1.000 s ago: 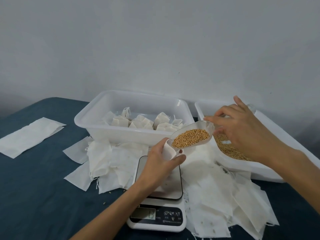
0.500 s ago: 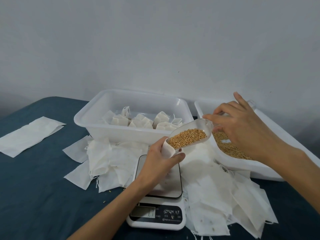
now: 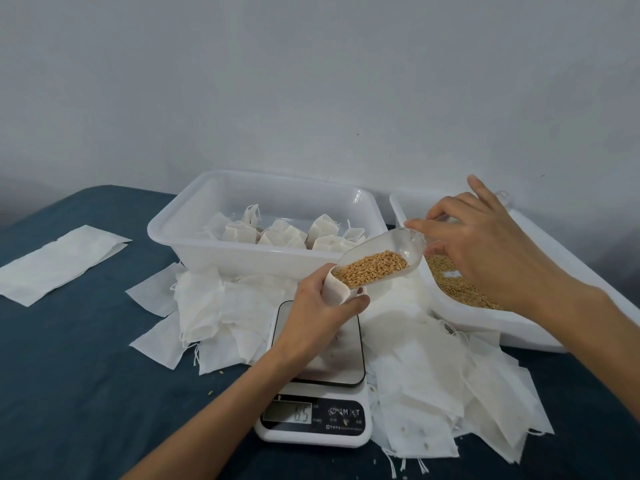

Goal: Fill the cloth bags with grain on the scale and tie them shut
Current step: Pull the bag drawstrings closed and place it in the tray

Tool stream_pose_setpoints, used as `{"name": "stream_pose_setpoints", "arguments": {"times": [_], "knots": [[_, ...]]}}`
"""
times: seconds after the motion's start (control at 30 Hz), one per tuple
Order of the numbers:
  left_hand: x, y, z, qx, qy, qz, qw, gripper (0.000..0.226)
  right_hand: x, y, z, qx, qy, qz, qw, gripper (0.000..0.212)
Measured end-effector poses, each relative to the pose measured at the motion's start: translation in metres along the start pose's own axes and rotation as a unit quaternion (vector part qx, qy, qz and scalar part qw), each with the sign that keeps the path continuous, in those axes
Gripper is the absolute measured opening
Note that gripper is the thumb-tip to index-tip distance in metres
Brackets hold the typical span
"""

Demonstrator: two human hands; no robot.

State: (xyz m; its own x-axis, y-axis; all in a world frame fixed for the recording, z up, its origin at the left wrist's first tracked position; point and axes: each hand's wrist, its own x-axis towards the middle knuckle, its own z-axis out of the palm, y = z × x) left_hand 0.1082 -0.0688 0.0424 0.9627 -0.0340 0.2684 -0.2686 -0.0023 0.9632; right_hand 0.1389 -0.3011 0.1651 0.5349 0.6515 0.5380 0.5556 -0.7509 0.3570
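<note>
A small cloth bag (image 3: 337, 289) is gripped by the left hand (image 3: 320, 315) over the scale (image 3: 317, 386). A clear scoop (image 3: 381, 259) of grain (image 3: 372, 268) is pinched by the right hand (image 3: 485, 251), its lip at the bag's mouth. At 12 o'clock from the scale, tied bags (image 3: 284, 232) lie in a white tub (image 3: 194, 220); at 2 o'clock, loose grain (image 3: 457, 285) sits in a white tray (image 3: 519, 330).

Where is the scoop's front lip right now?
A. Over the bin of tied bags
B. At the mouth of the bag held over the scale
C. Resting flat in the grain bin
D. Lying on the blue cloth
B: the right hand tips the scoop into the cloth bag, gripped by the left hand above the scale.
</note>
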Motion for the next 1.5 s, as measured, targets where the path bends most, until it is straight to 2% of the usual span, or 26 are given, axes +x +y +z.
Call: {"name": "stream_pose_setpoints", "arguments": {"times": [1.5], "knots": [[0.0018,-0.0036,-0.0012,-0.008,0.001,-0.014,1.000,0.025,0.0034,-0.0025,-0.0024,0.003,0.007,-0.011,1.000,0.042]]}}
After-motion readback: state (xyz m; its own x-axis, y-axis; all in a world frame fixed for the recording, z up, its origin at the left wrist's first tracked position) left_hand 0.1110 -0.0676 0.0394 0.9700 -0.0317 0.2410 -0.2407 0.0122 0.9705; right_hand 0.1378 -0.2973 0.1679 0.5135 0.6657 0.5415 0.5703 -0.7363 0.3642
